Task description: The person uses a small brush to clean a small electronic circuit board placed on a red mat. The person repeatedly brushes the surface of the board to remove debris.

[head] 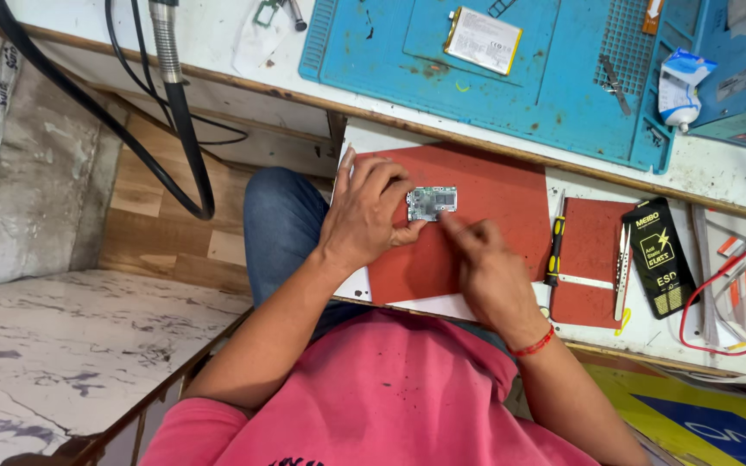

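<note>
We wear a pink short-sleeved shirt (390, 388) with dark print at its lower edge, blue jeans (282, 224), and a thin red thread band (533, 345) around our right wrist; both forearms are bare.

Blue work mat (563, 95) with flat white battery (483, 39); yellow-handled screwdriver (554, 250) beside small red pad (587, 272).

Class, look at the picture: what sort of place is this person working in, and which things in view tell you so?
Most likely a small electronics repair bench: the left hand steadies a small circuit board on a red mat, with a blue soldering mat and a screwdriver nearby.
</note>
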